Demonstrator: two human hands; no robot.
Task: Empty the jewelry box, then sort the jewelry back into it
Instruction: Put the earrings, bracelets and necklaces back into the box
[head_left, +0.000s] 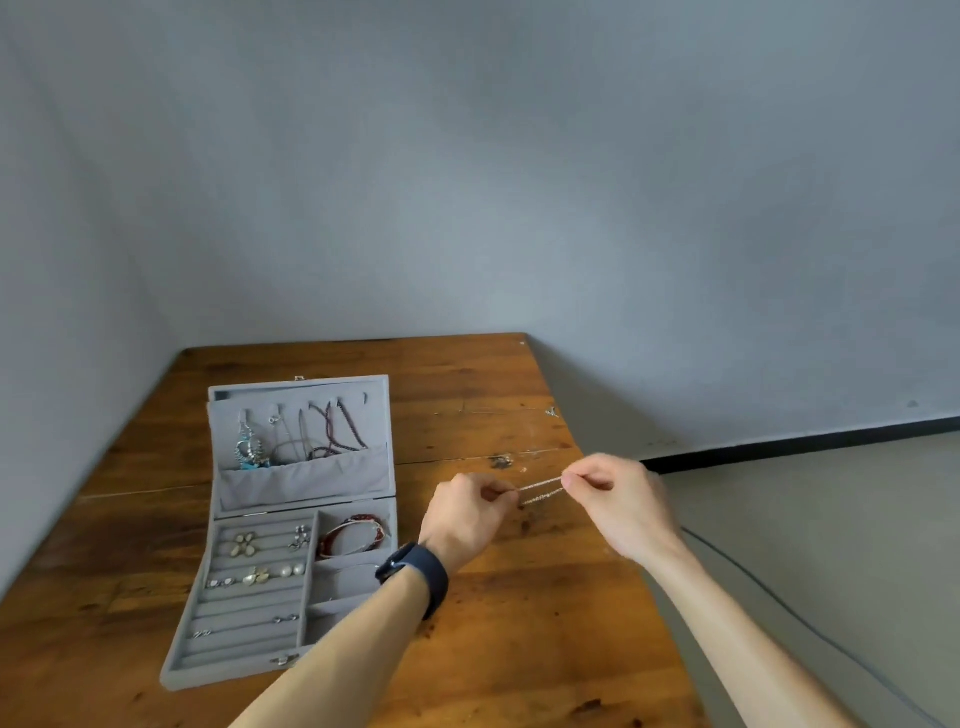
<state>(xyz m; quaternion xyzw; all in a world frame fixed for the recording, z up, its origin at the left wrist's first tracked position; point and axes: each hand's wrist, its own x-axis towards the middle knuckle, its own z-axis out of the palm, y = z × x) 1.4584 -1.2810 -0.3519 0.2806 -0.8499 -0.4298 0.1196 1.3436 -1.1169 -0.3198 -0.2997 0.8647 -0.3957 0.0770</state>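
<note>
While most pieces are already sitting in the jewelry box (291, 525), left hand (467, 519) and right hand (618, 499) are pinching a silver chain (540, 491) taut (sorting seemingly nearing completion).

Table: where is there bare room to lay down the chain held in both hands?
Bare wood lies right of the box, under the hands and toward the near edge, and behind the box to the wall. Small bits lie beyond the chain. The box trays are crowded.
</note>
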